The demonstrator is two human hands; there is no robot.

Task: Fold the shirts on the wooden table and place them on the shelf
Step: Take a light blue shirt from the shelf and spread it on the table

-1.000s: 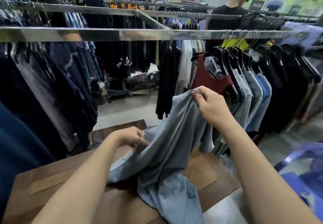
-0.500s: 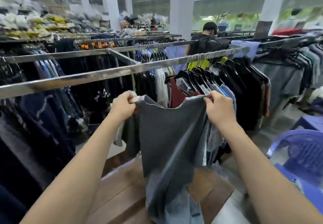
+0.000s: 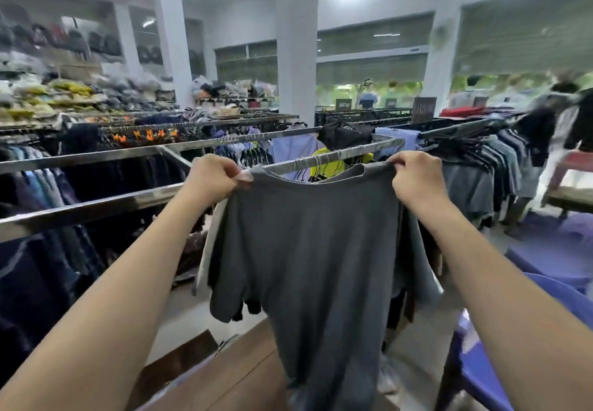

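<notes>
A grey T-shirt (image 3: 314, 250) hangs spread in the air in front of me, neckline up. My left hand (image 3: 211, 176) pinches its left shoulder and my right hand (image 3: 414, 176) pinches its right shoulder, both at chest height. The shirt's hem drops down to the wooden table (image 3: 231, 381), whose brown top shows at the bottom of the view. The short sleeves dangle loose at either side.
Metal clothes rails (image 3: 96, 205) packed with hanging garments run across behind the shirt. A purple plastic chair (image 3: 500, 362) stands at the lower right. White pillars (image 3: 295, 44) rise behind, and a person (image 3: 574, 121) stands at the far right.
Both hands lifted the shirt off the table and moved apart, stretching it flat by its shoulders. The view tilted upward from the table toward the shop.
</notes>
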